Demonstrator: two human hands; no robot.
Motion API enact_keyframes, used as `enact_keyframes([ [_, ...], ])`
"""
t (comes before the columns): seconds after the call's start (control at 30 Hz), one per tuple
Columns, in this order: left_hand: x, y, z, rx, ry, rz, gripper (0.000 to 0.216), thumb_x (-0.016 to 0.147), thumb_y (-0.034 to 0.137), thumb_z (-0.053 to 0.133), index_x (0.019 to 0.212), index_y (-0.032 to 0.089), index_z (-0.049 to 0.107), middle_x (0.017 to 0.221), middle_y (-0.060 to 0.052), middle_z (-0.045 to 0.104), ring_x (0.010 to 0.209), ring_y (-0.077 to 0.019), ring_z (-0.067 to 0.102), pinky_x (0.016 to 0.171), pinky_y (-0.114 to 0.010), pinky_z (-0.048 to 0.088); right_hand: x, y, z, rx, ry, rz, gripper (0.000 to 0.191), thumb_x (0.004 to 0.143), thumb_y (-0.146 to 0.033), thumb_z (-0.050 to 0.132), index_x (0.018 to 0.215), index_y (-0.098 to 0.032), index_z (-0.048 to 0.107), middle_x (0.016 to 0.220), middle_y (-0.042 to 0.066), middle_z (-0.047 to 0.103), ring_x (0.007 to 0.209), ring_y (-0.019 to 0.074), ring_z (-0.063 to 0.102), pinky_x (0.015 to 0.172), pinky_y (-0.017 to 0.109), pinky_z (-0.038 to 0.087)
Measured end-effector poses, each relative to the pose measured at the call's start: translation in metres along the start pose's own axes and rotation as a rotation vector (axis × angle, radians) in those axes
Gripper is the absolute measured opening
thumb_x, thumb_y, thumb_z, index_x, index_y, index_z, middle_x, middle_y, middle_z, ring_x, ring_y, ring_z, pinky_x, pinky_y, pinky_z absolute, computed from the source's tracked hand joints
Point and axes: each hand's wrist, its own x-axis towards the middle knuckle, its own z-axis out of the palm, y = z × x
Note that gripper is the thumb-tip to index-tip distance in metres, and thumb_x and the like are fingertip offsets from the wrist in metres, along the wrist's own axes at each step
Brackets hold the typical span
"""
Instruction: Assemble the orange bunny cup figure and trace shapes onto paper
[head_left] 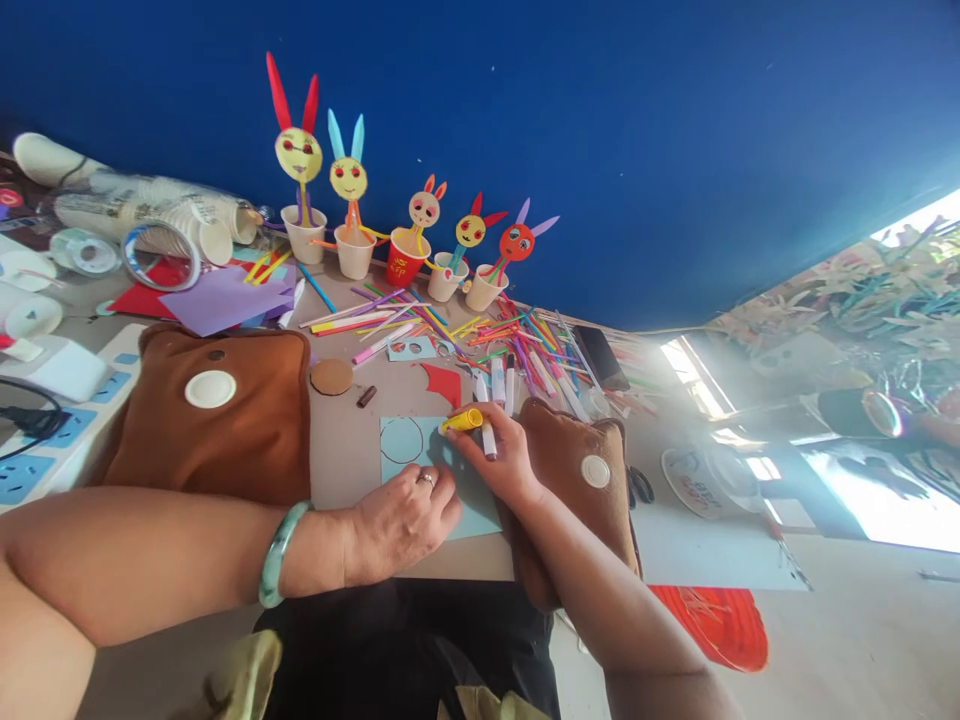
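A light blue paper sheet (409, 445) with a drawn circle lies on the table in front of me. My left hand (401, 520), with a ring and a jade bangle on the wrist, presses flat on the sheet's lower part, fingers together. My right hand (499, 455) is closed on a marker (487, 432) whose yellow cap end (463, 421) points left over the sheet. Several more markers (501, 380) lie just beyond that hand.
Brown cushions sit at left (217, 415) and right (581, 470). Paper-cup bunny figures (352, 210) line the blue wall. Coloured straws (465, 330), a red paper scrap (444, 382), a brown disc (331, 377), stacked cups (172, 215), tape rolls and a power strip (67, 420) crowd the table.
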Motion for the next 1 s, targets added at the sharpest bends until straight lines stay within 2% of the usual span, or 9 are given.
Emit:
enact_keyframes([
  [0.13,-0.0036,0.0035,0.0027,-0.009,-0.055,-0.049,0.016,0.093,0.011,0.050,0.103,0.011,0.062,0.117,-0.023,0.068,0.070,-0.0185,0.066,0.062,-0.032,0.048,0.0003,0.0008,0.0011,-0.014,0.011,0.028,0.016,0.084,-0.033,0.074,0.092,-0.024,0.065,0.089,0.001,0.074,0.076,0.0169,0.066,0.070,0.028,0.055],
  [0.23,-0.0065,0.0053,0.0040,-0.035,-0.081,-0.062,0.020,0.093,0.011,0.049,0.109,0.011,0.061,0.124,-0.026,0.065,0.075,-0.0201,0.070,0.058,-0.030,0.048,0.0002,0.0014,0.0016,-0.017,0.016,0.038,0.016,0.083,-0.035,0.074,0.092,-0.024,0.065,0.088,0.002,0.074,0.076,0.0171,0.066,0.070,0.029,0.055],
  [0.43,-0.0034,0.0045,-0.0020,-0.043,-0.154,-0.067,0.022,0.093,0.010,0.048,0.109,0.009,0.063,0.122,-0.028,0.068,0.067,-0.0186,0.070,0.057,-0.029,0.050,0.0000,0.0019,0.0016,-0.018,0.019,0.045,0.019,0.083,-0.038,0.075,0.092,-0.024,0.065,0.085,0.002,0.074,0.075,0.0181,0.066,0.069,0.030,0.056],
  [0.7,-0.0029,0.0044,-0.0057,0.021,-0.172,-0.023,0.039,0.089,0.006,0.048,0.124,0.001,0.065,0.122,-0.032,0.067,0.070,-0.0213,0.072,0.056,-0.029,0.050,-0.0002,0.0009,0.0007,-0.011,0.031,0.068,0.026,0.082,-0.042,0.077,0.096,-0.023,0.065,0.083,0.001,0.072,0.072,0.0173,0.066,0.068,0.029,0.056],
  [1.0,-0.0075,0.0046,0.0003,0.025,-0.147,-0.039,0.039,0.089,0.008,0.049,0.125,0.005,0.065,0.129,-0.031,0.064,0.064,-0.0176,0.069,0.056,-0.029,0.047,0.0002,-0.0003,0.0016,-0.034,0.022,0.066,0.027,0.083,-0.044,0.076,0.097,-0.024,0.066,0.086,0.002,0.074,0.075,0.0183,0.068,0.071,0.031,0.057],
])
